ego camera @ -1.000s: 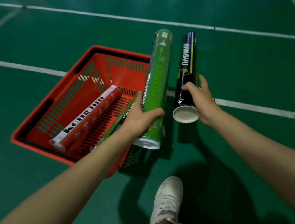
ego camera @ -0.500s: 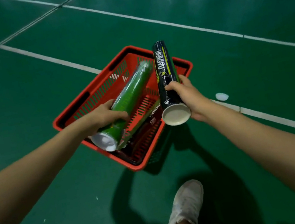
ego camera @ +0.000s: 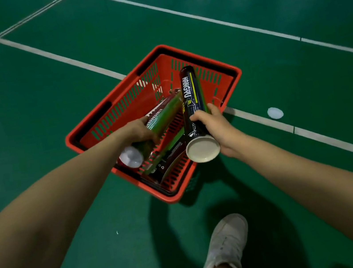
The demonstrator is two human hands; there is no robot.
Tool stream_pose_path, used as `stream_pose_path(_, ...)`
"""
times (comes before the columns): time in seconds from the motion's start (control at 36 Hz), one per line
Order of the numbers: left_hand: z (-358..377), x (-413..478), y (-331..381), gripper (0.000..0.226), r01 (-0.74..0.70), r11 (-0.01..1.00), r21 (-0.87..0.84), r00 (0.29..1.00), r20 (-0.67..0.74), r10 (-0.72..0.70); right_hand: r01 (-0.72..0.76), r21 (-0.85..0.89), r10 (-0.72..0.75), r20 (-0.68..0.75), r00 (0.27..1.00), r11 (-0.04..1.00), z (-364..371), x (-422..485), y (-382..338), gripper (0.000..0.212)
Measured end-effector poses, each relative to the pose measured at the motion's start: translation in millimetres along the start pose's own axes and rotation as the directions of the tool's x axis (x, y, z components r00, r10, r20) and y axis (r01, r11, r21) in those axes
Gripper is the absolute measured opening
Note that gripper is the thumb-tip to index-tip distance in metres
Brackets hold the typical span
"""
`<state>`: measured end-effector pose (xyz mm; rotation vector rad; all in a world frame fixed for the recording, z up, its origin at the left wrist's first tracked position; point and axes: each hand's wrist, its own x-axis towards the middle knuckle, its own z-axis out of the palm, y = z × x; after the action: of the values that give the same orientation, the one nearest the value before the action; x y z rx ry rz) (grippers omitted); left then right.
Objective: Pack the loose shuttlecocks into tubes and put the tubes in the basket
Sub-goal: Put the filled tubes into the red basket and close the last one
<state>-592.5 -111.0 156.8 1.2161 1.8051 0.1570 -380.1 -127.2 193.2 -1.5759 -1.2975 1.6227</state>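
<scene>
Green court floor (ego camera: pixel 27 112) with white lines, red basket (ego camera: pixel 132 99) sat at 12 o'clock from a white shoe (ego camera: pixel 225 247). Left hand (ego camera: pixel 139 129) is wrapped round a green tube (ego camera: pixel 167 112), low in the basket over other tubes (ego camera: pixel 170 156) lying there. Right hand (ego camera: pixel 218 126) grips a black tube (ego camera: pixel 193 98), tilted over the basket's 3 o'clock side. Small white cap (ego camera: pixel 274 113) on the floor further out at 3.

Red slotted basket (ego camera: pixel 228 73), green tube (ego camera: pixel 167 114), black tube (ego camera: pixel 193 98), green floor (ego camera: pixel 48 97).
</scene>
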Motion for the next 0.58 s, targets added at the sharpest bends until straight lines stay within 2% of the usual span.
stream_pose_path(0.14, 19.1, 11.2, -19.0, 0.094, -0.05, 0.982, 0.184, 0.994, -0.091, 0.068, -0.002, 0.041, 0.003, -0.014, 1.0, 0.999, 0.2, -3.0, 5.1, 0.083)
stream_pose_path(0.17, 24.7, 13.4, -23.3, 0.088, -0.057, 0.98, 0.19, 0.991, -0.108, 0.078, -0.002, 0.046, 0.002, -0.011, 1.0, 0.999, 0.0, -3.6, 5.8, 0.085)
stream_pose_path(0.28, 38.8, 22.6, -35.6, 0.04, -0.065, 0.96, 0.273, 0.976, -0.182, 0.118, 0.028, 0.089, -0.028, 0.001, 1.0, 0.996, -1.0, -2.2, 7.6, 0.076)
stream_pose_path(0.36, 40.9, 23.4, -33.6, 0.035, -0.069, 0.959, 0.274, 0.973, -0.196, 0.126, 0.041, 0.102, -0.042, 0.007, 0.999, 0.994, 0.4, -1.1, 8.7, 0.072)
stream_pose_path(0.42, 40.7, 20.1, -25.6, 0.031, -0.106, 0.981, 0.165, 0.964, -0.225, 0.142, 0.033, 0.122, -0.033, 0.002, 0.999, 0.992, 0.9, 0.1, 10.9, 0.076)
stream_pose_path(0.5, 41.4, 2.1, 0.4, 0.047, -0.218, 0.96, -0.176, 0.951, -0.26, 0.168, 0.02, 0.147, -0.019, -0.01, 1.0, 0.989, 1.6, -1.6, 9.5, 0.083)
stream_pose_path(0.53, 43.0, -4.4, 11.4, 0.053, -0.232, 0.917, -0.325, 0.957, -0.245, 0.156, 0.023, 0.157, -0.021, -0.016, 1.0, 0.987, 1.9, -2.2, 8.6, 0.084)
stream_pose_path(0.58, 46.6, -19.9, 34.7, 0.055, -0.196, 0.745, -0.638, 0.981, -0.135, 0.142, 0.04, 0.166, -0.035, -0.032, 0.999, 0.985, 2.9, -5.6, 6.8, 0.084)
